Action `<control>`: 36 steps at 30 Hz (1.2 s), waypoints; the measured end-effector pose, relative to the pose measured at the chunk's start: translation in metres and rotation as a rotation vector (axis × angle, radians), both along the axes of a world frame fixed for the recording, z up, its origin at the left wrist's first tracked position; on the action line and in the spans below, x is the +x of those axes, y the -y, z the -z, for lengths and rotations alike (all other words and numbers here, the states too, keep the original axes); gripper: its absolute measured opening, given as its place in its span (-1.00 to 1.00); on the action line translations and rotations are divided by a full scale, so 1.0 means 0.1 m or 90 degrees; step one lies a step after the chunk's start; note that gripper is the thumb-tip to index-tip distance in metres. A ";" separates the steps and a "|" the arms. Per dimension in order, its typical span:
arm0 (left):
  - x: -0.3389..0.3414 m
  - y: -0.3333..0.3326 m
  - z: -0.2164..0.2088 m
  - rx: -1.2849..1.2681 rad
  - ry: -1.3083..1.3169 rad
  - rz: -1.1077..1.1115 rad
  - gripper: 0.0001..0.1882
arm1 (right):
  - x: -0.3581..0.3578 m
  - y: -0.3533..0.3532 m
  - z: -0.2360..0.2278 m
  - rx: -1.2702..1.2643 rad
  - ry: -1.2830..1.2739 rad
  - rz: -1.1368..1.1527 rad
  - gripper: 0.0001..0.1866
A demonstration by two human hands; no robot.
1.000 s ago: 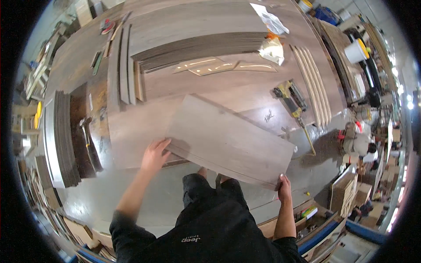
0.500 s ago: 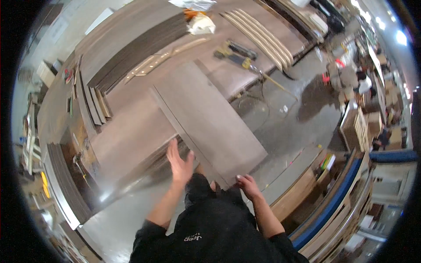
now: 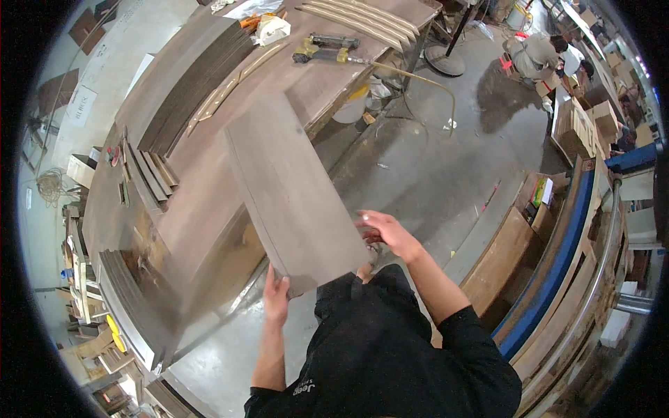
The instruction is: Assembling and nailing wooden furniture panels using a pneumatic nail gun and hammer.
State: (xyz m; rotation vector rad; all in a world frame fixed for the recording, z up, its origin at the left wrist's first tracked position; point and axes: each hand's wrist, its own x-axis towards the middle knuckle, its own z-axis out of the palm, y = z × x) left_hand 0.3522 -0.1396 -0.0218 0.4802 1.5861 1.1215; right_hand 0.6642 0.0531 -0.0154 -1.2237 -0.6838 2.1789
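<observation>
I hold a long flat grey-brown wooden panel (image 3: pixel 289 191) lifted off the workbench (image 3: pixel 202 209), its near end close to my body and its far end pointing up toward the bench. My left hand (image 3: pixel 277 298) grips the near left corner from below. My right hand (image 3: pixel 387 233) clasps the near right edge, fingers curled around it. My black-sleeved arms reach in from the bottom of the picture.
Stacks of dark panels (image 3: pixel 185 87) and curved wooden strips (image 3: pixel 362 17) lie on the bench, with a nail gun (image 3: pixel 324 49) and its hose. More boards (image 3: pixel 132 306) stand at the left. Another person (image 3: pixel 540 52) crouches far right by boxes (image 3: pixel 578 125). A blue rail (image 3: pixel 557 272) runs along the right.
The panel has swung off the bench toward my right and over the concrete floor. My view has turned right with it, and both hands have shifted along the near end.
</observation>
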 end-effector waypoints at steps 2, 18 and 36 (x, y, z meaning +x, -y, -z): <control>-0.25 0.11 -0.15 -0.052 0.030 0.041 -0.26 | -0.26 -0.07 -0.10 0.097 0.090 -0.180 -0.46; -1.28 -0.19 -0.38 -0.030 -0.081 -0.394 -0.37 | -1.79 -0.41 -0.30 0.233 0.203 -0.620 -0.50; -2.01 -1.23 0.00 -0.114 -0.620 0.053 -0.33 | -0.86 -3.34 -0.27 0.781 0.578 -0.458 -0.31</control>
